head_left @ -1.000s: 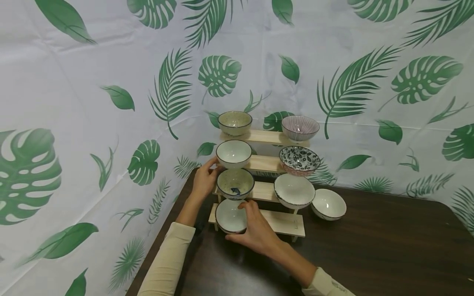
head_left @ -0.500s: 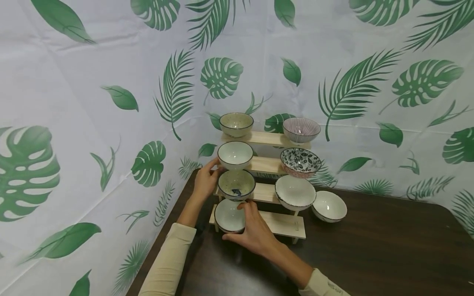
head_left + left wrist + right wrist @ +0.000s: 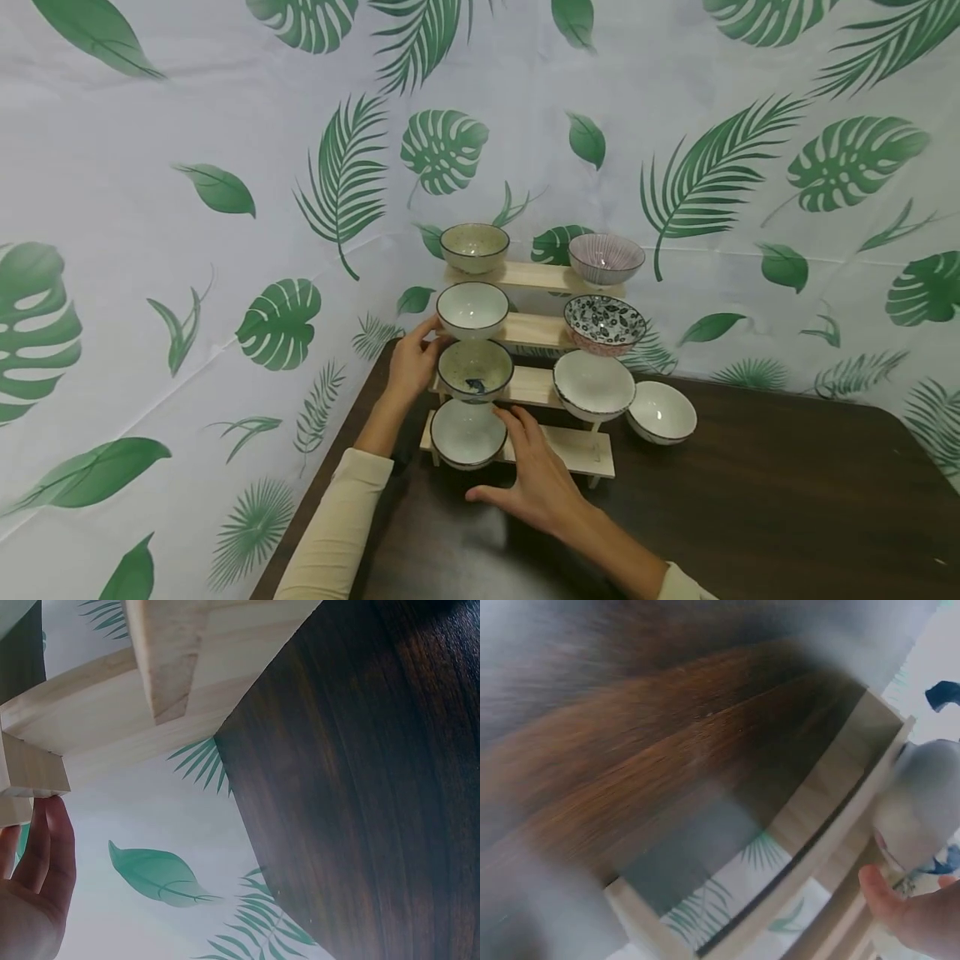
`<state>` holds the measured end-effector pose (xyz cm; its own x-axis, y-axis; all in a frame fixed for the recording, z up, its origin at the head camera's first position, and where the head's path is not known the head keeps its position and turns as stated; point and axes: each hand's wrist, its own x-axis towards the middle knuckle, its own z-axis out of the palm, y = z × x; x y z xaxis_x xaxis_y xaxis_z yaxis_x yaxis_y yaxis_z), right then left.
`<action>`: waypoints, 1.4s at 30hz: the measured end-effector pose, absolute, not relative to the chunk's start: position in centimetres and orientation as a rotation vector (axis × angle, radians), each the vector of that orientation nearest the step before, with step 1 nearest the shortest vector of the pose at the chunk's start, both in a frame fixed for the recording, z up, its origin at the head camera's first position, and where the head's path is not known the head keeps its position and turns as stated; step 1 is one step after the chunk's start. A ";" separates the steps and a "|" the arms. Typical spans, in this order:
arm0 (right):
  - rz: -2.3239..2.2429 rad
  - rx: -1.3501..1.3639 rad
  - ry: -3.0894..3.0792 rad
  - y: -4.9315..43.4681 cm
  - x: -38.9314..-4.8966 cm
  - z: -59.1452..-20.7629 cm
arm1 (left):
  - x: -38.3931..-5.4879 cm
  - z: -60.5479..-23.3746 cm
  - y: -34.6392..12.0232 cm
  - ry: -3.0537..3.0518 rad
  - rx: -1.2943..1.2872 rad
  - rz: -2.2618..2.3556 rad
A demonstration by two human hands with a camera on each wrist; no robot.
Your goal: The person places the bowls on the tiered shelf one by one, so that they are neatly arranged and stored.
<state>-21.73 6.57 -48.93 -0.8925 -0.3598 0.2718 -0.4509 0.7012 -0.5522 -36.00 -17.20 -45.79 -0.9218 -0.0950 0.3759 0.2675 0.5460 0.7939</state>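
A stepped wooden rack [image 3: 573, 450] carries bowls in two columns. At its left side, my left hand [image 3: 411, 367] holds the end of a tier; in the left wrist view, its fingers [image 3: 58, 847] touch the wood from below. A white bowl with a dark rim [image 3: 468, 433] sits at the left of the lowest tier. Just right of that bowl is my right hand [image 3: 543, 483], thumb and fingers spread, nothing held. The right wrist view has my right thumb [image 3: 881, 896] near the bowl's pale underside [image 3: 922, 806]. Directly above stands a speckled bowl with a blue motif [image 3: 476, 371].
Higher on the left are a white bowl [image 3: 472, 308] and a greenish bowl [image 3: 475, 247]. The right column has a striped bowl [image 3: 606, 258], a black-floral bowl [image 3: 604, 323] and a white bowl [image 3: 594, 383]. Another white bowl [image 3: 662, 412] stands beside the rack on the dark table [image 3: 780, 483].
My right hand has let go of the lowest left bowl and moved slightly right, its fingers spreading. The bowl stays on the bottom tier. My left hand keeps its place at the rack.
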 end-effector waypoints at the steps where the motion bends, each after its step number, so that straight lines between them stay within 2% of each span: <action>1: 0.947 0.666 -2.767 6.9 -21.4 -48.7 | -36.0 -45.7 -17.3 -2.412 -0.138 -1.328; 15: 0.807 0.788 -2.772 13.6 -18.1 -47.1 | -36.1 -45.7 -16.9 -2.417 -0.147 -1.329; 27: 0.691 0.913 -2.793 19.2 -17.3 -47.4 | -36.1 -45.5 -16.9 -2.403 -0.137 -1.335; 34: 0.601 0.843 -2.752 22.8 -18.4 -47.2 | -36.0 -45.6 -17.3 -2.408 -0.157 -1.344; 42: 0.571 0.719 -2.676 26.7 -22.0 -48.5 | -36.0 -45.7 -17.2 -2.408 -0.162 -1.323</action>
<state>-21.96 26.70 -48.50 -0.8257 -0.4072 0.3904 -0.5311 0.7946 -0.2943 -35.95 -17.18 -45.69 -0.9183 -0.0833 0.3869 0.2819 0.5485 0.7872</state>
